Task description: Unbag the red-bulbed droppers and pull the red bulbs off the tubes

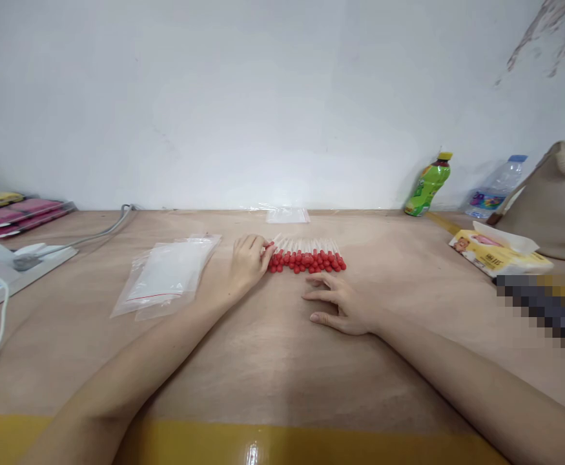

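Several thin white sticks with red round ends (pixel 306 259) lie side by side in a row on the wooden table (pixel 263 361), red ends toward me. At the row's left end, my left hand (pixel 249 261) has its thumb and fingers closed around a red-tipped stick. My right hand (pixel 334 303) rests on the table just below the row, fingers spread and holding nothing. Clear plastic bags (pixel 168 274) lie in a stack left of my left hand.
Behind the row, another small clear bag (pixel 288 215) lies by the wall. A power strip (pixel 25 274) with cables and pink packs (pixel 20 216) are at left. At right are a green bottle (pixel 428 187), a clear bottle (pixel 496 187), a tissue pack (pixel 500 252) and a beige bag (pixel 553 200).
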{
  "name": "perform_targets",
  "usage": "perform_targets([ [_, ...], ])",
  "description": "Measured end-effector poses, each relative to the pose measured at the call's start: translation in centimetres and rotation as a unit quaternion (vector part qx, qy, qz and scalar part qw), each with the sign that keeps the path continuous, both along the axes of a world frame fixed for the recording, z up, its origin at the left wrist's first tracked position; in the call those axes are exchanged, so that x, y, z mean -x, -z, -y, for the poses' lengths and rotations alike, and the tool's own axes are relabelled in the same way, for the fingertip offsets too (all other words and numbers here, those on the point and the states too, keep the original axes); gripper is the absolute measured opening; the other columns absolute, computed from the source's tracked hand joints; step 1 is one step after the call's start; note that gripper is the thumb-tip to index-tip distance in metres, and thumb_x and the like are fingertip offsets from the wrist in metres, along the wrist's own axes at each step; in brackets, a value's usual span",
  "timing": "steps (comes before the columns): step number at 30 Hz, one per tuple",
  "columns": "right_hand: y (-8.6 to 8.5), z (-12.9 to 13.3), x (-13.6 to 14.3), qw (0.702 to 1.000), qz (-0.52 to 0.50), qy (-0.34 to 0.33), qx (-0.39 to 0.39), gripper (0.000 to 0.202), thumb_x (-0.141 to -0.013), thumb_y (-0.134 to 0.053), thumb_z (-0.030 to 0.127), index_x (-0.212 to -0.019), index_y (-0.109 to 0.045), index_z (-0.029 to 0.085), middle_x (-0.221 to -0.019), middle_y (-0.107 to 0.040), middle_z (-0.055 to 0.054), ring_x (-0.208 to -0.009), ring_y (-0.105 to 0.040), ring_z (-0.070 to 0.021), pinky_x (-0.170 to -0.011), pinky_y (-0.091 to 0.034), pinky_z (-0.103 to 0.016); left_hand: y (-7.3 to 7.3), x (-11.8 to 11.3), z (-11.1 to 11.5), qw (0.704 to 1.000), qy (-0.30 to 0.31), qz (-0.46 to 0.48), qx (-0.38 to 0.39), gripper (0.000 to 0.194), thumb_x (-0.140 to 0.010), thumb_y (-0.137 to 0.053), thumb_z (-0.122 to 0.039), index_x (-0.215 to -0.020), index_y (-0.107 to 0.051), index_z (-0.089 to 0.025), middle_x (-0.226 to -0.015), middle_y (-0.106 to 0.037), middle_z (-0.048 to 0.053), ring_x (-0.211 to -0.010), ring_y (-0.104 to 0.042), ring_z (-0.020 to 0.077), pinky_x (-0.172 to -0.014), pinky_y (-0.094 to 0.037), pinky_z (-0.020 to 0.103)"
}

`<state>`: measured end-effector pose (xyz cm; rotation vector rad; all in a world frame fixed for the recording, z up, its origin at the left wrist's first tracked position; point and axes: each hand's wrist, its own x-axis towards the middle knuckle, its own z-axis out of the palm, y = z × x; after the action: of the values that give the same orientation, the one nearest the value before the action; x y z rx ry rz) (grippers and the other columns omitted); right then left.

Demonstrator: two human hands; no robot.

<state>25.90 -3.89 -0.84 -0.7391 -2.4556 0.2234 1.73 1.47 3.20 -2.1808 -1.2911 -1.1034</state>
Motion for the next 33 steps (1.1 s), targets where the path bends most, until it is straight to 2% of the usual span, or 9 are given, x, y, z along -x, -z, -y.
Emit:
perform_targets([
  [4,0.1,-0.1,0.2,0.997,-0.048,0.037,-0.043,0.03,-0.08,-0.055,0.033,-0.107,-0.058,0.02,-0.12,-0.046,-0.013,-0.106,-0.05,-0.023,-0.088,-0.044,-0.041,-0.2,0.8,2.1,0.984,0.096,0.138,0.064,0.01,-0.084,-0.051,-0.025,-0.083,-0.056,-0.016,-0.081,-0.061,0.003,-0.077,-0.057,0.0144,-0.07,-0.046,0.027],
  [9,-0.2,-0.5,1.0,0.972,-0.145,0.144,-0.111,0.042,-0.08,-0.053,0.028,-0.119,-0.043,0.018,-0.111,-0.051,-0.012,-0.105,-0.049,-0.023,-0.089,-0.044,-0.041,2.3,2.7,3.8,0.93,0.243,0.207,0.181,0.011,-0.081,-0.055,-0.026,-0.084,-0.057,-0.015,-0.09,-0.061,0.007,-0.089,-0.058,0.0156,-0.078,-0.048,0.029],
  [11,-0.2,-0.6,1.4,0.971,-0.135,0.15,-0.127,0.045,-0.08,-0.054,0.03,-0.121,-0.042,0.018,-0.114,-0.051,-0.012,-0.108,-0.047,-0.0236,-0.091,-0.042,-0.042,3.0,3.1,4.0,0.906,0.274,0.224,0.232,0.012,-0.08,-0.057,-0.026,-0.083,-0.057,-0.014,-0.092,-0.06,0.008,-0.089,-0.058,0.0155,-0.077,-0.049,0.029],
  [14,0.0,-0.9,2.0,0.983,-0.074,0.111,-0.126,0.044,-0.081,-0.054,0.034,-0.121,-0.045,0.018,-0.116,-0.053,-0.011,-0.106,-0.048,-0.0226,-0.09,-0.041,-0.04,3.2,3.1,4.0,0.886,0.292,0.235,0.273,0.013,-0.079,-0.059,-0.026,-0.08,-0.057,-0.013,-0.09,-0.06,0.008,-0.082,-0.06,0.0142,-0.071,-0.051,0.027],
  [22,0.1,-2.0,4.3,0.99,-0.049,0.049,-0.126,0.022,-0.087,-0.048,0.032,-0.096,-0.062,0.019,-0.09,-0.063,-0.006,-0.09,-0.054,-0.0181,-0.079,-0.042,-0.034,2.9,2.9,4.4,0.89,0.327,0.195,0.25,0.009,-0.079,-0.059,-0.021,-0.074,-0.057,-0.013,-0.087,-0.061,0.007,-0.078,-0.06,0.0131,-0.067,-0.051,0.026],
  [25,0.1,-2.1,4.7,0.991,-0.047,0.05,-0.115,0.021,-0.087,-0.047,0.029,-0.09,-0.064,0.017,-0.085,-0.064,-0.006,-0.087,-0.054,-0.0179,-0.078,-0.042,-0.034,2.7,2.9,4.7,0.911,0.315,0.144,0.225,0.006,-0.08,-0.057,-0.02,-0.081,-0.059,-0.014,-0.09,-0.061,0.008,-0.084,-0.06,0.0145,-0.074,-0.051,0.029],
  [29,0.3,-2.2,4.5,0.992,-0.046,0.047,-0.111,0.019,-0.087,-0.048,0.027,-0.088,-0.063,0.017,-0.081,-0.064,-0.006,-0.083,-0.055,-0.0175,-0.076,-0.044,-0.034,2.6,1.8,4.9,0.944,0.272,0.033,0.183,0.03,-0.08,-0.058,-0.024,-0.109,-0.055,-0.017,-0.106,-0.059,0.01,-0.099,-0.056,0.0182,-0.085,-0.048,0.033],
  [31,0.4,-2.1,4.4,0.992,-0.051,0.037,-0.11,0.018,-0.086,-0.048,0.027,-0.089,-0.063,0.017,-0.083,-0.064,-0.006,-0.082,-0.055,-0.0174,-0.075,-0.045,-0.035,2.8,1.1,4.7,0.954,0.259,0.008,0.151,0.032,-0.08,-0.058,-0.027,-0.11,-0.056,-0.016,-0.106,-0.059,0.01,-0.097,-0.057,0.018,-0.083,-0.049,0.031],
  [33,0.6,-2.1,4.4,0.992,-0.061,0.025,-0.104,0.017,-0.086,-0.048,0.026,-0.09,-0.063,0.018,-0.084,-0.065,-0.006,-0.082,-0.055,-0.0172,-0.075,-0.046,-0.034,3.3,0.6,4.2,0.959,0.257,-0.008,0.117,0.023,-0.082,-0.056,-0.026,-0.102,-0.06,-0.016,-0.099,-0.063,0.008,-0.091,-0.059,0.017,-0.08,-0.05,0.03],
])
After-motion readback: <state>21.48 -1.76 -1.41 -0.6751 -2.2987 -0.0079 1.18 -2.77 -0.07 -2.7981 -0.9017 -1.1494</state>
